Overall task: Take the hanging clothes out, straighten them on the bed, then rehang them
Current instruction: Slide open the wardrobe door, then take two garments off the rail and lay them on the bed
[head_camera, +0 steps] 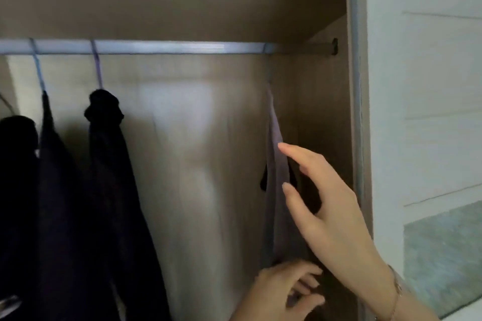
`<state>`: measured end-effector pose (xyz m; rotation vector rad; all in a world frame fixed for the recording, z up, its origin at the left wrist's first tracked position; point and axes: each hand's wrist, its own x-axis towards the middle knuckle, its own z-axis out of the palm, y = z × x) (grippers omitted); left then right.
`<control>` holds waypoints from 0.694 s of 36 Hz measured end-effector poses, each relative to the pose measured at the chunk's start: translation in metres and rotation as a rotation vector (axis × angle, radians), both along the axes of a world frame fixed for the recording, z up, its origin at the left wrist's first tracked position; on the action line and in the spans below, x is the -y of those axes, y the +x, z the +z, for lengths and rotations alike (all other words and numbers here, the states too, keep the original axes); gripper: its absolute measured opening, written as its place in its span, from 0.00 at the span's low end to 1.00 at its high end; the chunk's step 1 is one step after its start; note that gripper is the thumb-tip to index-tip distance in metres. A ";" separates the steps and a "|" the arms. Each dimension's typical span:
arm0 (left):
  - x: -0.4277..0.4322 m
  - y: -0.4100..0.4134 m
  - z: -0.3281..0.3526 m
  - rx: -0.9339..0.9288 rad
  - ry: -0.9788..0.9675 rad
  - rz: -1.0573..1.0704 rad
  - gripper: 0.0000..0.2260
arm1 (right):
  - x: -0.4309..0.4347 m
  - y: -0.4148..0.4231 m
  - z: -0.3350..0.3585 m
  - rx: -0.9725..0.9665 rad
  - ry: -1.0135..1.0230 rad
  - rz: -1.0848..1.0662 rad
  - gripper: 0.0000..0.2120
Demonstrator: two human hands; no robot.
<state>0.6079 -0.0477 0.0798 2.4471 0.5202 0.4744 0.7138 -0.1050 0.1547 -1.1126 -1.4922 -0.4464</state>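
Nearest, low below the right end of the rail point(156, 46), the left hand point(284, 292) has its fingers curled by the lower part of the grey garment point(273, 125). Blur hides whether it grips the cloth. Above it, nearer the rail, the right hand point(331, 206) is spread and holds nothing, its forefinger tip touching the garment's edge.

The garment hangs edge-on from the rail close to its right bracket.

Procedure for this step:
1. Move the right hand up to the hanger's neck just under the rail. Do not pull on the cloth.
2. Steady the lower cloth with the left hand so it does not swing against the side panel point(326, 112).
3. Lift the hook clear of the rail before drawing outward.

Under the left part of the rail hang dark clothes point(109, 164), well apart from the grey garment, their hooks point(96, 65) over the rail. Behind the rail is a pale wood-grain back panel point(195, 138). Beyond the rail's right end stand the wardrobe's metal frame edge point(356, 86) and a pale wall point(430, 86).
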 end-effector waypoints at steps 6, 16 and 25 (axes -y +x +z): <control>-0.030 -0.092 0.077 0.432 0.505 0.280 0.13 | -0.050 0.016 0.058 -0.243 -0.136 0.119 0.26; -0.071 -0.182 0.206 0.542 0.817 0.953 0.11 | -0.126 0.007 0.142 -0.452 -0.371 0.030 0.31; -0.106 -0.164 0.228 0.576 -0.062 0.878 0.23 | -0.161 0.022 0.136 -0.805 -0.463 0.117 0.18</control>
